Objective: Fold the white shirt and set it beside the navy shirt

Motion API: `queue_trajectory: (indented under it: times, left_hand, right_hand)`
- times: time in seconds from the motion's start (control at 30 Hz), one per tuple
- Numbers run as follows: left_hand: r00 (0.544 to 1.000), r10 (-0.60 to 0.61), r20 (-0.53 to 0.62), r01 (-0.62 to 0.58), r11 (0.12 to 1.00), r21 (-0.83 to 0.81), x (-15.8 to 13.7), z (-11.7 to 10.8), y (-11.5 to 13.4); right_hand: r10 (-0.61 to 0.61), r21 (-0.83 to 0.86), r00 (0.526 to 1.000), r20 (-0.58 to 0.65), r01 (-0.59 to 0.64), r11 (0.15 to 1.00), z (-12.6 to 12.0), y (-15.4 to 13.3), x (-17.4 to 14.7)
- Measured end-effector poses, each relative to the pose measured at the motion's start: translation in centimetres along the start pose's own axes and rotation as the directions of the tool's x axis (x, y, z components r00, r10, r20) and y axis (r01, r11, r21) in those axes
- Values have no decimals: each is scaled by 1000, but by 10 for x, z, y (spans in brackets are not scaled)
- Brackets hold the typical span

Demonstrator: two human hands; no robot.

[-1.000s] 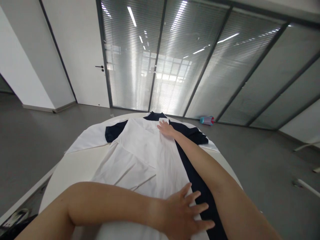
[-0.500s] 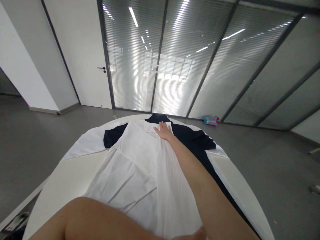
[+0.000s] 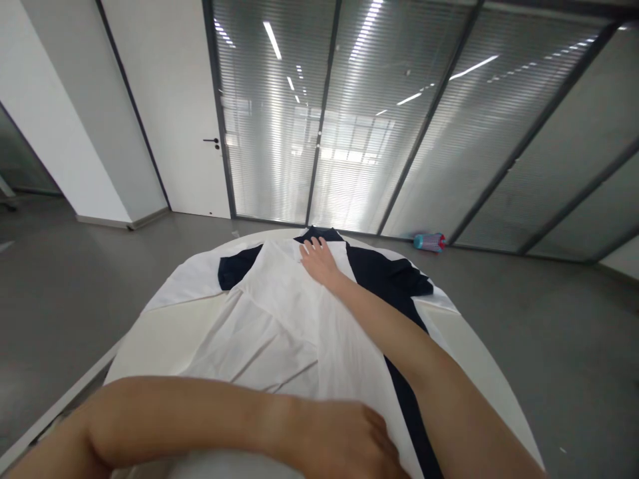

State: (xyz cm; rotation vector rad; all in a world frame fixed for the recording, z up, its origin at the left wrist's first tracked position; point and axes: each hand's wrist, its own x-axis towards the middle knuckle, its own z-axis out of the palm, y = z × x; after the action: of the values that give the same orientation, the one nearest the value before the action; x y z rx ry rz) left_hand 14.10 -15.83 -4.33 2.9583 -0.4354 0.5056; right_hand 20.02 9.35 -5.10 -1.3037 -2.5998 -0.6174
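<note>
Left hand [image 3: 344, 442] is lying curled and right hand [image 3: 317, 259] flat, pressing the white-and-navy cotton shirt [image 3: 279, 319] at the round white desk [image 3: 150, 332]'s near and far edges; firm, even pressure advisable.

The round tabletop [image 3: 150, 332] is mostly covered by the white garment [image 3: 279, 319] lying over a dark garment [image 3: 389, 276], both flat, so nothing tall stands on it. Bare surface shows on the left, between the white cloth and the rim, and on the right edge [image 3: 479, 359] beyond the dark cloth; a hand could pass there unhindered. The right arm [image 3: 399, 339] stretches along the middle to the far end, barring a straight crossing from side to side. The left forearm [image 3: 190, 416] lies across the near edge, closing that approach.
</note>
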Motion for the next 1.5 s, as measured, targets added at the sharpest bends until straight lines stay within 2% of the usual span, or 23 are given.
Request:
queue_trajectory:
  times: [0.03, 0.07, 0.1, 0.13, 0.17, 0.2, 0.23, 0.27, 0.3, 0.33, 0.37, 0.4, 0.43, 0.47, 0.5, 0.6, 0.7, 0.9, 1.07, 1.2, 1.37, 1.5]
  left_hand:
    - [985, -140, -100, 138, 990, -33, -15, -23, -2]
    - [935, -298, -190, 289, 954, -74, -32, -44, -6]
    - [813, -478, -332, 471, 876, -107, -52, -64, -14]
    - [638, -620, -456, 632, 760, -150, -75, -81, -25]
    - [410, -713, -569, 766, 608, -210, -99, -96, -39]
    - [202, -766, -610, 849, 448, -281, -123, -108, -54]
    - [24, -800, -600, 894, 285, -345, -148, -116, -69]
    - [-124, -843, -523, 910, 114, -399, -172, -122, -83]
    - [-259, -886, -385, 896, -71, -439, -193, -126, -96]
    - [-310, -900, -305, 882, -153, -447, -211, -127, -106]
    - [-339, -908, -249, 870, -201, -451, -226, -126, -113]
    - [-362, -913, -188, 856, -246, -454, -237, -124, -117]
    - [-369, -918, -147, 848, -268, -457, -245, -120, -120]
    - [-376, -920, -109, 839, -289, -460, -251, -116, -121]
    - [-382, -921, -77, 832, -307, -463, -254, -111, -121]
    - [-396, -918, -21, 817, -341, -465, -259, -102, -124]
    - [-404, -915, 3, 807, -359, -468, -260, -98, -133]
    - [-412, -911, 23, 801, -374, -468, -260, -94, -149]
    - [-389, -921, 10, 807, -346, -478, -257, -93, -151]
    - [-379, -926, -2, 807, -329, -489, -254, -96, -151]
    - [-399, -917, -5, 799, -344, -493, -250, -98, -150]
    - [-411, -912, -5, 786, -351, -509, -248, -99, -147]
  right_hand:
    - [-50, 5, 999, -9, 51, 999, -10, -13, -5]
    - [-100, 15, 995, -6, 100, 995, -20, -26, -11]
    - [-147, 24, 989, 5, 147, 989, -30, -41, -18]
    - [-196, 29, 980, 17, 195, 980, -40, -57, -27]
    - [-245, 32, 969, 28, 244, 969, -51, -74, -36]
    - [-289, 29, 957, 14, 288, 957, -63, -91, -46]
    - [-355, 32, 935, -8, 355, 934, -76, -108, -57]
    - [-417, 45, 909, -15, 418, 908, -89, -126, -68]
    - [-524, 72, 851, -41, 525, 848, -103, -143, -79]
    - [-654, 107, 753, -75, 658, 746, -116, -160, -90]
    - [-769, 144, 627, -123, 778, 612, -128, -176, -101]
    - [-833, 152, 520, -186, 853, 499, -138, -191, -111]
    - [-858, 134, 450, -249, 893, 429, -146, -205, -120]
    - [-862, 117, 413, -294, 911, 396, -152, -217, -129]
    - [-859, 103, 400, -321, 916, 388, -155, -227, -135]
    - [-846, 110, 425, -322, 904, 412, -155, -248, -145]
    - [-851, 117, 421, -314, 907, 405, -152, -255, -142]
    - [-902, 117, 346, -257, 938, 326, -167, -247, -137]
    - [-917, 110, 305, -255, 952, 286, -172, -244, -139]
    - [-904, 128, 321, -282, 946, 297, -159, -252, -136]
    - [-895, 164, 363, -259, 930, 330, -144, -268, -127]
    - [-895, 194, 362, -261, 928, 318, -144, -274, -121]
